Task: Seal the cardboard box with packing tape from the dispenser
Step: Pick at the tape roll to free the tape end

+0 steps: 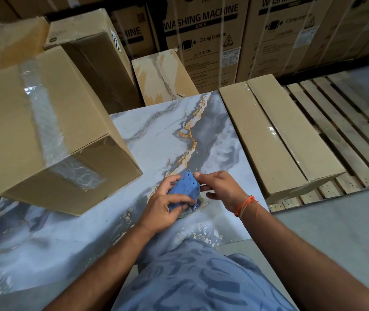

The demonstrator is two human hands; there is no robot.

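A blue tape dispenser (pixel 184 187) with a roll of clear tape is held just above the marbled table (pixel 167 135), near its front right part. My left hand (pixel 165 202) grips the dispenser's lower body and roll. My right hand (pixel 220 189) pinches its upper right edge with thumb and fingertips; an orange thread circles that wrist. The cardboard box (pixel 51 131) stands on the table's left side, well apart from both hands. A strip of clear tape runs over its top seam and down the near face.
A long flat carton (pixel 284 140) wrapped in film lies to the right of the table on a wooden pallet (pixel 345 122). More cartons (pixel 93 57) stand behind the table, with large washing machine boxes (pixel 203 39) stacked at the back. Grey floor lies at the lower right.
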